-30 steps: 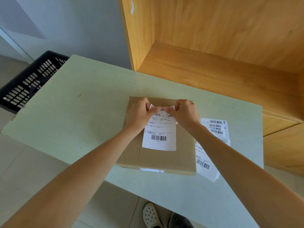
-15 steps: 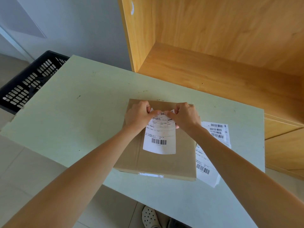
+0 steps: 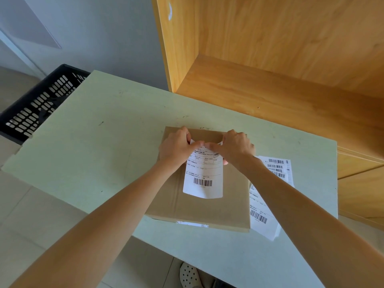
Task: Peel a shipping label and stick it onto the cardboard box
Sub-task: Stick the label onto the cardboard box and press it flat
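Head view, the only one.

Cardboard box (image 3: 199,206) flat on pale green table (image 3: 87,142), near edge overhanging the table front a little. Shipping label (image 3: 203,175) held over the box top, printed side up, barcode toward the wearer. Left hand (image 3: 174,148) pinching the far left corner of the label, thumb and forefinger pressed together on the paper. Right hand (image 3: 236,147) pinching the far right corner likewise, thumbs nearly meeting at the far edge.

Change over the last second: hands moved apart slightly along the far edge; more of the printed face exposed. Near end now curling up off the cardboard with a shadow beneath, where a second ago it lay closer to flat. Hold on both corners unchanged.

Reading: label not yet stuck down. Cannot tell whether the backing is fully off or whether any part already adheres. Probably the peel or the positioning just ahead of laying it down; smoothing from far edge toward near edge likely needed.

Stack of spare labels (image 3: 270,196) on the table, just beside the box on the right, partly under the right forearm. Black crate (image 3: 35,109) off the table's left end. Wooden shelving (image 3: 270,80) behind.
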A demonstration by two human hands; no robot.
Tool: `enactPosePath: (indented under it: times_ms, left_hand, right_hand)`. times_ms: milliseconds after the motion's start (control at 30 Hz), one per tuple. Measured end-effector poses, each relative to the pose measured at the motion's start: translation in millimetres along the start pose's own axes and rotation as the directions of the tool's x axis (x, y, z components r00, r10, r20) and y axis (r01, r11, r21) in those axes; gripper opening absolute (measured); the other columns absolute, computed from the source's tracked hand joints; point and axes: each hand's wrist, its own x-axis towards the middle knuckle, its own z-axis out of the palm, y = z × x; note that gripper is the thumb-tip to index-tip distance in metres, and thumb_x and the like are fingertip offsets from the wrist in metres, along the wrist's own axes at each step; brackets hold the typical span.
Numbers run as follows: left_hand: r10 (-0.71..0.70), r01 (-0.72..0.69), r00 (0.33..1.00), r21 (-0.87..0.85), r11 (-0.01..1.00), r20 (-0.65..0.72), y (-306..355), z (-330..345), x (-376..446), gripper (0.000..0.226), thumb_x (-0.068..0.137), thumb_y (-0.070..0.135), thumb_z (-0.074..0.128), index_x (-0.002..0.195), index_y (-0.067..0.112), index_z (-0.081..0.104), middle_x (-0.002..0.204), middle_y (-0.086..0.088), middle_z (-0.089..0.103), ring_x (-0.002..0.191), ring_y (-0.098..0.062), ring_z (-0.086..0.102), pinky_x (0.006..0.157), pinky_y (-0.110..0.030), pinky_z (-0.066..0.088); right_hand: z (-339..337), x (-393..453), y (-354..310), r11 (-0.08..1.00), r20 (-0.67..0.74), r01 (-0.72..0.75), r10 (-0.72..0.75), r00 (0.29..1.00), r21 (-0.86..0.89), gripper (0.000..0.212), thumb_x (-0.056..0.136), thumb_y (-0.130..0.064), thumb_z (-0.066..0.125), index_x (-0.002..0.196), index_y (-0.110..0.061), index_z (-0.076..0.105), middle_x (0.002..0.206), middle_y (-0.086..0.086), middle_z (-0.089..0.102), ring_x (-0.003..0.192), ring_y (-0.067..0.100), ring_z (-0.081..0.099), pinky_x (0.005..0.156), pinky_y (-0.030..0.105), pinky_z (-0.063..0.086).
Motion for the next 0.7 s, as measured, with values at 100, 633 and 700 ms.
enactPosePath:
  times_ms: [100,633,700]
  left_hand:
    - [-0.002,0.002,1.000,-0.021,1.000,0.014,-2.9,-1.5,1.3,0.042,0.079,0.057,0.067,0.084,0.017,0.053,0.066,0.012,0.057,0.066,-0.014,0.061,0.053,-0.026,0.036]
    - [0.045,-0.045,0.999,-0.055,0.997,-0.001,-24.0,-8.6,-4.1,0.031,0.093,0.045,0.058,0.088,0.016,0.047,0.056,-0.001,0.064,0.035,-0.006,0.059,0.050,-0.028,0.046]
    - [0.062,-0.063,0.998,-0.044,0.997,-0.021,-25.3,-7.8,-4.8,0.028,0.096,0.042,0.055,0.089,0.016,0.047,0.056,0.000,0.063,0.035,-0.006,0.059,0.047,-0.026,0.043]
  right_hand:
    - [0.8,2.7,0.3,1.000,-0.003,-0.009,0.009,1.000,0.003,0.070,0.077,-0.074,0.060,0.106,-0.011,0.061,0.088,0.007,0.072,0.089,0.025,0.067,0.064,0.031,0.040]
    - [-8.8,-4.5,25.2,0.997,-0.037,-0.023,0.026,0.999,0.077,0.053,0.090,-0.061,0.056,0.064,-0.015,0.062,0.052,-0.001,0.070,0.063,0.015,0.071,0.076,0.033,0.058]
    - [-9.2,-7.0,27.1,0.996,-0.048,-0.008,0.012,0.999,0.083,0.051,0.093,-0.056,0.054,0.061,-0.017,0.055,0.053,0.001,0.071,0.063,0.017,0.071,0.072,0.031,0.057]
